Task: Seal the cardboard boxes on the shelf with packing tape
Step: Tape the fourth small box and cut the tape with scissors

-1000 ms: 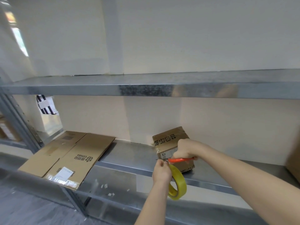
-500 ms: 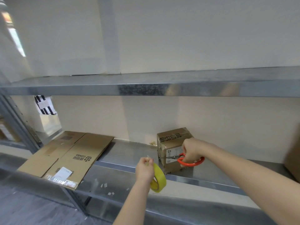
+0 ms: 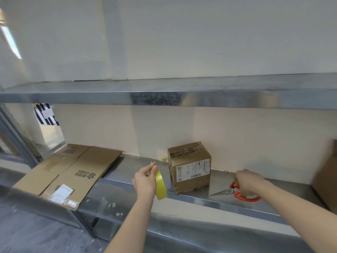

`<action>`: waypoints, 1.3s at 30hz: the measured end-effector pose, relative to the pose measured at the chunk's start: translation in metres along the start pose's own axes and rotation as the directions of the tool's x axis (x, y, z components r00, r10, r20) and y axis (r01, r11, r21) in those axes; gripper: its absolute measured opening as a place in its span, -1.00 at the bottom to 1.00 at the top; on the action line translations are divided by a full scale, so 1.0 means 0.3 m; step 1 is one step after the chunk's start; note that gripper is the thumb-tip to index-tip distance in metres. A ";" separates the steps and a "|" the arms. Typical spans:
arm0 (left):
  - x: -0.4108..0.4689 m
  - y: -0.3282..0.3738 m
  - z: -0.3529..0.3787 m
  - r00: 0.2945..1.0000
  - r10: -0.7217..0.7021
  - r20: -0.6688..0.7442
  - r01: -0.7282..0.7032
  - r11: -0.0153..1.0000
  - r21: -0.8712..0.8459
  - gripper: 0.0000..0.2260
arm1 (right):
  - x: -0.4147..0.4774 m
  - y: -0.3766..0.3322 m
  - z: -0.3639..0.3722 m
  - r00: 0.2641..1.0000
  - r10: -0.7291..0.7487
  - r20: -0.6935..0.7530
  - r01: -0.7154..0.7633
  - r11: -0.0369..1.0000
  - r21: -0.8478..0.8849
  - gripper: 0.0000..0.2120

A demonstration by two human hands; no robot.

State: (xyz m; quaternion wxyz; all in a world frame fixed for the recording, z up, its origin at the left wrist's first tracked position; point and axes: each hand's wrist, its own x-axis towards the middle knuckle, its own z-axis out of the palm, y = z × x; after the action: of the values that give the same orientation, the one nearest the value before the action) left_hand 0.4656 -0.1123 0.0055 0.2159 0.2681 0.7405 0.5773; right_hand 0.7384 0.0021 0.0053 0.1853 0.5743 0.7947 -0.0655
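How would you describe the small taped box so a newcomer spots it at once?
Find the lower metal shelf under the long steel one. Near its middle, against the wall, stands a small brown box, between flattened cardboard on the left and orange-handled scissors on the right. Unlike the flat sheets, it stands upright, taped shut, with a white label on its front.

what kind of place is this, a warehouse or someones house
Probably a stockroom or packing area, not a home: bare metal shelving, a taped cardboard box with a shipping label, and flattened cartons lying on the same shelf.
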 end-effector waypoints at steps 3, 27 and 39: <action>-0.007 0.003 0.016 0.999 -0.034 -0.033 0.034 0.999 0.001 -0.79 | 0.015 0.055 0.034 0.998 0.059 -0.031 -0.057 0.996 0.065 -0.64; 0.094 0.041 0.005 0.996 0.082 -0.031 -0.085 0.991 -0.107 -0.89 | 0.010 -0.346 -0.230 0.649 -0.451 -0.612 0.695 0.679 0.237 -0.73; 0.296 0.007 0.031 0.991 0.109 0.076 -0.104 0.992 -0.066 -0.89 | 0.061 -0.473 -0.228 0.733 -0.443 -0.516 0.554 0.829 0.076 -0.74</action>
State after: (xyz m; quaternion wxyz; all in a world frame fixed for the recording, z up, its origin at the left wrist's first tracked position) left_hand 0.4039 -0.0477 0.0045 0.2223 0.3232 0.6977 0.5995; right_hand 0.5855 -0.0070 0.0462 -0.1069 0.3534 0.9275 -0.0588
